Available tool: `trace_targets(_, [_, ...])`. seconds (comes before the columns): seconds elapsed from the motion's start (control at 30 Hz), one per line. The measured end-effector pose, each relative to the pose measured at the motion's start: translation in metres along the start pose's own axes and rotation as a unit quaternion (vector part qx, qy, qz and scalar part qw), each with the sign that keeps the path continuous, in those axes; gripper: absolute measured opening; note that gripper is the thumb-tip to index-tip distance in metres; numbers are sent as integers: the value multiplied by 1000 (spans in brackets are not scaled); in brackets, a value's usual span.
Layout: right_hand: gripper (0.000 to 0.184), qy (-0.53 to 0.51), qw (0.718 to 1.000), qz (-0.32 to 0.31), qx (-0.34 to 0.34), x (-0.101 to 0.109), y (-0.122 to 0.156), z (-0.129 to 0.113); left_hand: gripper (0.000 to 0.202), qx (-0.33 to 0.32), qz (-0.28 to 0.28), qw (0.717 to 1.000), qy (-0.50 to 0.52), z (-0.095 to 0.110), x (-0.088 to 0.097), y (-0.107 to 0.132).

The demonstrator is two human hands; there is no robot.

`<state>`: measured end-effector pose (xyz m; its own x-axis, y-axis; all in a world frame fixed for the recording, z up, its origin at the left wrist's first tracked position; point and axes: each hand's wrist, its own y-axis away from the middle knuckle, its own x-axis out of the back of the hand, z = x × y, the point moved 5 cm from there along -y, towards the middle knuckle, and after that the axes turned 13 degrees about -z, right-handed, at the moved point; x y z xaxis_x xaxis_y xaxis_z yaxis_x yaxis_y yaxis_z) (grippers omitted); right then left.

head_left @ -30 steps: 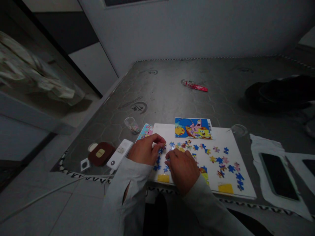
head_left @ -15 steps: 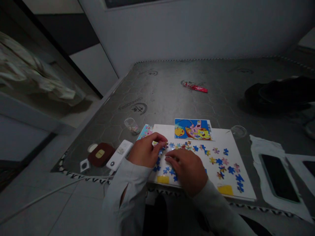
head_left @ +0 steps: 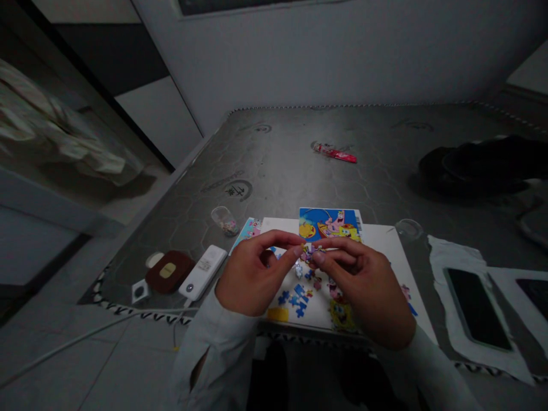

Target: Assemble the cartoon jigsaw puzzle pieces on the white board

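Cardboard jigsaw pieces [head_left: 310, 253], a small cluster in purple, yellow and blue, sit pinched between the fingertips of both hands, above the middle of a flat white rectangular board [head_left: 383, 242]. The left hand [head_left: 252, 279] curls inward with its thumb and forefinger closed narrowly on the cluster, and the right hand [head_left: 363, 285] comes in from the other side, its fingers [head_left: 338, 246] bent and nearly meeting the left fingertips. Both wrists disappear into pale grey sleeves [head_left: 214, 354], the left one slit open. Below the hands, interlocking blue jigsaw pieces [head_left: 297, 301] lie on the board, beside a yellow square patch [head_left: 278, 314]. A glossy rectangular cartoon picture card [head_left: 329, 225] overlaps the board's far edge. To the left lie a small clear plastic cup [head_left: 225, 221], a white plastic oblong device [head_left: 202, 272] and a dark red rounded leather pouch [head_left: 166, 272], all on a grey hexagon-patterned mattress [head_left: 274, 171]. To the right, a black smartphone [head_left: 476, 308] rests on crumpled white cloth [head_left: 454, 325].
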<state>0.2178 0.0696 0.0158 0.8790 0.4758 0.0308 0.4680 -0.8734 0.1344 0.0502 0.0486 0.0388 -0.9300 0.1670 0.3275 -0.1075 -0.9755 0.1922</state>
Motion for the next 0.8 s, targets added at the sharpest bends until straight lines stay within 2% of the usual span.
trace_targets(0.13, [23,13,1000,15,6,2,2,0,26,4,13,1000,-18,1,1,-1])
trace_targets(0.3, [21,4,1000,2,3,1,1,3,25,3,4,999,-37,1,-3,-2])
trace_targets(0.8, [34,65,998,4,-14,3,-2,3,24,13,-3,999,-31,1,-9,-4])
